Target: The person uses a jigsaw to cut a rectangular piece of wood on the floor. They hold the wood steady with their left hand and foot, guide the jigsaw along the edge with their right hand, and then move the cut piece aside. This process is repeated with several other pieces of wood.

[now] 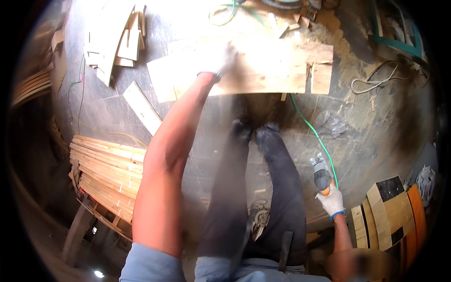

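Panel (272, 70) lies ahead, long axis running left to right; left hand (226, 62), blurred, is nearer, over it, its grip unclear; right hand (332, 202), well apart, grips a tool (322, 176) behind and rightward.

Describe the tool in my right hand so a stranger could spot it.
From the wide panel, follow the green hose down to your right hand. The tool there is light and dark grey with some orange, chunky beside the thin hose.
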Tool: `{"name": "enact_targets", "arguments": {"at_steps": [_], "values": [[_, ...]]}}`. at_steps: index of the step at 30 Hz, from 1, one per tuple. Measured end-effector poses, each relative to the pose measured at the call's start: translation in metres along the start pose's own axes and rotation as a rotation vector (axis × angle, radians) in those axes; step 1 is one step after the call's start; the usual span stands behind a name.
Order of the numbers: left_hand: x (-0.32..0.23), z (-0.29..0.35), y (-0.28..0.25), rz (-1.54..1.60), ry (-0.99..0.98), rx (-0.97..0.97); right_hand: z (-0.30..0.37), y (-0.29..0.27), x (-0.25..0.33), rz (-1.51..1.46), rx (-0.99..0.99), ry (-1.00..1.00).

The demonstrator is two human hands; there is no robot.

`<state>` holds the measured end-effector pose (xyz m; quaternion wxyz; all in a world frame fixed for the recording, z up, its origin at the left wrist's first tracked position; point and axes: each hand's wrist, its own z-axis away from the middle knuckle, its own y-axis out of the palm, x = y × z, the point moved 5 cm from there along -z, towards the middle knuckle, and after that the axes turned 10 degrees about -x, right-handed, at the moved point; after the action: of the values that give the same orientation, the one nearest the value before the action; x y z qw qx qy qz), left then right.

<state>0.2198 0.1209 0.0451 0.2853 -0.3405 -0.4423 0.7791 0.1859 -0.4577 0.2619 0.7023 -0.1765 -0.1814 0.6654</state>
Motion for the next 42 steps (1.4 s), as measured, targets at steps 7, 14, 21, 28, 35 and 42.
{"name": "enact_targets", "arguments": {"at_steps": [7, 14, 21, 28, 35, 42], "values": [[0.098, -0.025, -0.01, -0.075, -0.008, -0.108, 0.0, 0.045, -0.037, -0.11, -0.046, -0.042], [0.16, 0.008, -0.037, -0.047, -0.118, 0.357, -0.005, 0.043, 0.05, -0.056, -0.035, -0.01], [0.159, 0.091, -0.046, 0.412, -0.246, 0.275, 0.001, 0.037, 0.098, -0.17, -0.061, 0.034], [0.189, 0.163, -0.102, 0.599, -0.438, 0.071, 0.0, 0.033, 0.126, -0.152, -0.065, 0.044], [0.181, 0.168, -0.114, 1.063, -0.562, -0.207, -0.013, 0.045, 0.122, -0.081, -0.089, -0.011], [0.04, 0.154, -0.053, 1.403, -0.716, -0.447, -0.013, 0.04, 0.124, -0.089, -0.064, -0.061]]}}
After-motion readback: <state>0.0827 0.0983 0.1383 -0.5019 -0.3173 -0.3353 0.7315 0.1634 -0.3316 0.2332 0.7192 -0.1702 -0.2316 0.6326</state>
